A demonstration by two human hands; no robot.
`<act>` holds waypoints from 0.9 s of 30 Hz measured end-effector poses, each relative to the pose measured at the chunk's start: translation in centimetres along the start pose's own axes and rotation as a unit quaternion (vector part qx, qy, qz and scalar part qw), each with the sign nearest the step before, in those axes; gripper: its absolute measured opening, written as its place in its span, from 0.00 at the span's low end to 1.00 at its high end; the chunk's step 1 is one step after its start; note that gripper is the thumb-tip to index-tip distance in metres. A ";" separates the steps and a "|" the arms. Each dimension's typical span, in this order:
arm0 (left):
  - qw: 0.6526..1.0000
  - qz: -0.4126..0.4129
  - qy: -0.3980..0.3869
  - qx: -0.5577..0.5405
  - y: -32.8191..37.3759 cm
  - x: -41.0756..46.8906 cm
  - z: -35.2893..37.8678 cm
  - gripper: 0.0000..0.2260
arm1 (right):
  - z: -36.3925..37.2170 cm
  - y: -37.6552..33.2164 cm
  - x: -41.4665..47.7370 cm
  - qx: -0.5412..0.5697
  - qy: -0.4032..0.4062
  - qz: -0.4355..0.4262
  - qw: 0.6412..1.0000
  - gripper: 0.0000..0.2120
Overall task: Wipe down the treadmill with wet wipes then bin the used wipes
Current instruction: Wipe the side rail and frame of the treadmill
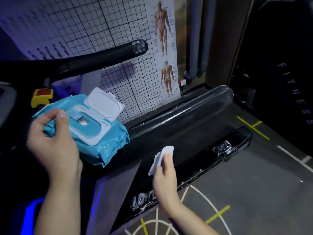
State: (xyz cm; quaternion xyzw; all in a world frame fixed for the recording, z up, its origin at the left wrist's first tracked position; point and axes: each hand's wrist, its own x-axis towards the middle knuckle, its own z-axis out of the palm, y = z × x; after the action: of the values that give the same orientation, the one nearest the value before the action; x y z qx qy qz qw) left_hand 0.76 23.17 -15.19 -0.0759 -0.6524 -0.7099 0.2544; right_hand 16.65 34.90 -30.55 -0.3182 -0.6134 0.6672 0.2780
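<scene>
- Head view: right hand (165, 173) fingers pinch a folded wet wipe (161, 158) over the treadmill (186, 114); a light pinch could drop it.
- Left hand (54, 138) fingers grip the wipes pack (105, 146) by one end; it may slip.
- Lid (103, 102) is open, so the wipes may dry out.

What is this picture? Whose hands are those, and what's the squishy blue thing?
This picture comes from a camera worn on a person's head. It looks down, so you see that person's own two hands. The left hand holds a soft blue plastic pack of wet wipes, and its white flip lid stands open. The right hand pinches one folded white wet wipe. Underneath is a long black treadmill, a machine for running indoors. The black handrail up top belongs to it. I cannot tell whether the wipe touches the treadmill. On the wall behind hangs a poster of body muscles.
</scene>
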 end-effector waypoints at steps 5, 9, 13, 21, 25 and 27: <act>0.998 0.024 -0.059 -0.003 0.4 1.3 -2.4 0.03 | 0.5 -0.7 -1.5 -0.053 0.083 -0.065 0.993 0.11; 0.996 0.023 -0.083 -0.007 0.0 2.6 -3.7 0.03 | 2.0 -1.6 -1.8 -0.018 0.158 -0.068 0.985 0.23; 0.993 0.007 -0.110 -0.030 -0.1 3.5 -4.9 0.02 | 3.1 -2.2 -3.6 0.024 0.169 -0.098 0.980 0.24; 0.987 0.003 -0.152 -0.059 -0.7 4.9 -5.6 0.01 | 3.2 -2.6 -3.6 -0.050 0.317 -0.047 0.946 0.10; 0.983 0.010 -0.176 -0.059 -0.9 5.1 -4.9 0.01 | 4.1 -2.3 -1.7 0.000 0.327 -0.028 0.945 0.10; 0.981 0.024 -0.186 -0.054 -1.0 5.3 -4.3 0.02 | 4.9 -2.6 -1.4 0.040 0.323 -0.033 0.945 0.14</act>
State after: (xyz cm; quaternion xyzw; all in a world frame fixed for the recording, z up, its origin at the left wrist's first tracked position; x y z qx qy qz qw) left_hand -3.29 17.62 -14.37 -0.2364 -0.6470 -0.7110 0.1411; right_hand 13.78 30.96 -27.66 -0.4851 -0.4732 0.5433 0.4957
